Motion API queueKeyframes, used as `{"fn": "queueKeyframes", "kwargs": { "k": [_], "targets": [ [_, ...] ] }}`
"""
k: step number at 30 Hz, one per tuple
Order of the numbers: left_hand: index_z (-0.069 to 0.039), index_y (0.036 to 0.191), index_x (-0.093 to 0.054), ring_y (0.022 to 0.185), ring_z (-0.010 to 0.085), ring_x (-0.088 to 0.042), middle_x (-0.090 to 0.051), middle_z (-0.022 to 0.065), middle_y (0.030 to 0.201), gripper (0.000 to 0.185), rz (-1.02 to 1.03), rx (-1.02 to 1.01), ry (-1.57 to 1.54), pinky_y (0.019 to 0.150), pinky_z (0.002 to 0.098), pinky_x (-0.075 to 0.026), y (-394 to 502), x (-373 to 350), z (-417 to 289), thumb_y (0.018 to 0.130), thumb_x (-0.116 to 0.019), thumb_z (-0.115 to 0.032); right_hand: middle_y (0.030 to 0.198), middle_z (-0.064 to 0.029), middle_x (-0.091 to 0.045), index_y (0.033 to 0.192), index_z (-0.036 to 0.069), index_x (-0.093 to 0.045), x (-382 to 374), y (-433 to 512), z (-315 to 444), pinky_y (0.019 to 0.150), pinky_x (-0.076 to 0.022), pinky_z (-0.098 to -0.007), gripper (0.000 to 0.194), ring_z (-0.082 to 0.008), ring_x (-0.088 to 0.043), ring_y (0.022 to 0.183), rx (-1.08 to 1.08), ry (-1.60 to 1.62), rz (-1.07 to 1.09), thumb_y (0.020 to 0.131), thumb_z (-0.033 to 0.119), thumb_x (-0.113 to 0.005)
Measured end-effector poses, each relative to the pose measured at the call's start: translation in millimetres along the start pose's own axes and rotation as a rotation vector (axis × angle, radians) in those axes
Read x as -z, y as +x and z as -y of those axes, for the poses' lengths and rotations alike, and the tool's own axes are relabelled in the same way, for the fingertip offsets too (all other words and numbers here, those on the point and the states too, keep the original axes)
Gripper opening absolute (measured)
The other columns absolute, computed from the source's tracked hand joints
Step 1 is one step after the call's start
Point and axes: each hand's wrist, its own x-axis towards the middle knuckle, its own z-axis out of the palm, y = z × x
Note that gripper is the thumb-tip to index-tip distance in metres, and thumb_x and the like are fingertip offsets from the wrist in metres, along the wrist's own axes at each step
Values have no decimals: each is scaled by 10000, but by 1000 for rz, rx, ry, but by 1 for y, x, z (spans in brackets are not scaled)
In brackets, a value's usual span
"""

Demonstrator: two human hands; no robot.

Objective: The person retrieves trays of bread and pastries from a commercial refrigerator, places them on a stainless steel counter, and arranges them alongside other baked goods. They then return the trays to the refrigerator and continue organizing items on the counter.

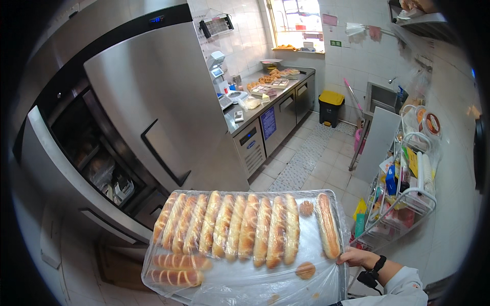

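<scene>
My right hand (354,256) grips the right rim of a metal baking tray (249,277), thumb over the edge. Long golden bread sticks (250,225) lie side by side across the far half of the tray. Two browner, striped ones (176,276) lie crosswise at its near left corner, and a single bread roll (328,225) rests apart along the right side. Clear plastic film (226,294) covers much of the tray and its breads. Round brown residue patches (306,270) mark the tray's surface. My left hand is out of view.
At left stands a stainless steel refrigerator (134,95), one lower door (76,179) swung open. Beyond, a steel counter (281,93) holds pastries and scales. A wire rack cart (398,191) with supplies stands close at right. A yellow-lidded bin (331,107) stands farther off.
</scene>
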Motion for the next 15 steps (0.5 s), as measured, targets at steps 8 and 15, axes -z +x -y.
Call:
{"fn": "queueKeyframes", "kwargs": {
  "k": [8,15],
  "targets": [
    [29,1096,-597,1014,228,-562,-616,124,1085,249,127,-19,135,830,376,-459,31,28,21,897,-471,-51,1277,-110,-559,1336,-37,-482,-8,-3,-4,1003,-406,-305,602,-196,-536,1157,119,-36,38,743,-3,-575],
    [31,1025,-622,968,223,-570,-626,117,1037,217,375,-742,753,792,370,-464,85,73,23,900,-470,-60,1147,-111,-641,1302,-45,-513,-36,17,-71,888,-497,-289,603,-174,-627,1008,187,45,-135,715,32,-630]
  ]
}}
